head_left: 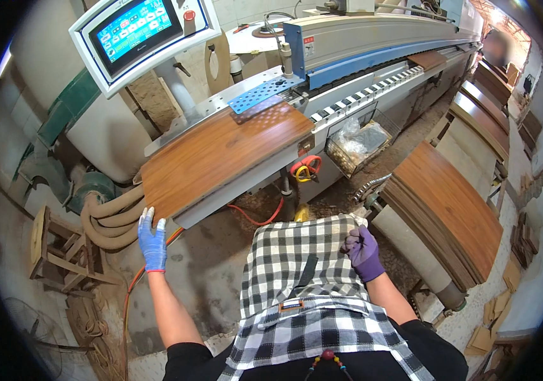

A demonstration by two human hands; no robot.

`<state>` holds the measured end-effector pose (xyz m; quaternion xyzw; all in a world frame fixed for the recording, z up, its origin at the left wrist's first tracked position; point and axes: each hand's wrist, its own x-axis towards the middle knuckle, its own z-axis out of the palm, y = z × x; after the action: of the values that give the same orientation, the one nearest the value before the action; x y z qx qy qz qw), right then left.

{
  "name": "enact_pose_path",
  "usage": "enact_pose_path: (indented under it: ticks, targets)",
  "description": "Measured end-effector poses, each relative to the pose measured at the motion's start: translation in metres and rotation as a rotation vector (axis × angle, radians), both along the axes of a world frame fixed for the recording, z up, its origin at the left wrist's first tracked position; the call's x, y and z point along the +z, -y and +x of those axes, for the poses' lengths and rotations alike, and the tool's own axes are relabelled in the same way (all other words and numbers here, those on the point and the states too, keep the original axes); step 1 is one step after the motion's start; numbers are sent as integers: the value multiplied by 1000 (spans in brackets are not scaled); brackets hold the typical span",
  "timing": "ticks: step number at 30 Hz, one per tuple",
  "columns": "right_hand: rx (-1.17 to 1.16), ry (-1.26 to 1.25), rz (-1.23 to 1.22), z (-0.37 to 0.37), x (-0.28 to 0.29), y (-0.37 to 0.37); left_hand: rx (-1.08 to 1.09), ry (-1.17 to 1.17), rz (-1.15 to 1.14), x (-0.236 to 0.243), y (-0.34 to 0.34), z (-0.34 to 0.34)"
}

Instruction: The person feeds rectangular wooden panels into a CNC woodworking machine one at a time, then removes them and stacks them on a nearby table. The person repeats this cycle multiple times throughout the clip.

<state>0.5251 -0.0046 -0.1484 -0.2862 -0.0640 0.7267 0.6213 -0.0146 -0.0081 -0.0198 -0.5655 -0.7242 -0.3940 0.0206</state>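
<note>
A wood-grain brown board (227, 162) lies flat on the feed end of a long machine, its far part below a blue perforated plate (265, 94). At the board's near left corner is my left hand (152, 244) in a blue glove with white fingertips. Its fingers are stretched out, the tips touching the board's edge. My right hand (363, 254), in a purple glove, is curled closed against the right side of my checked apron (306, 260). Nothing shows in its fingers, though the palm side is hidden.
A stack of brown boards (449, 203) sits on rollers at the right. Scissors (306, 169) hang by the machine, near a wire basket (360, 143). A screen panel (138, 35) stands at upper left, above hoses (109, 222) and a wooden stool (61, 247). A person (497, 47) stands far off.
</note>
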Motion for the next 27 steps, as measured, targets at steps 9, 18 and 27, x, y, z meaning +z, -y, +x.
enact_pose_path:
  ticks: [9,18,27]
  targets:
    - [20,5,-29,-1,2,0,-9,5,-2,1,-3,-2]
    - [39,-23,2,-1,4,0,67,-139,-23,14,-22,30]
    - [147,266,67,2,10,4,88,-245,-106,25,-72,95]
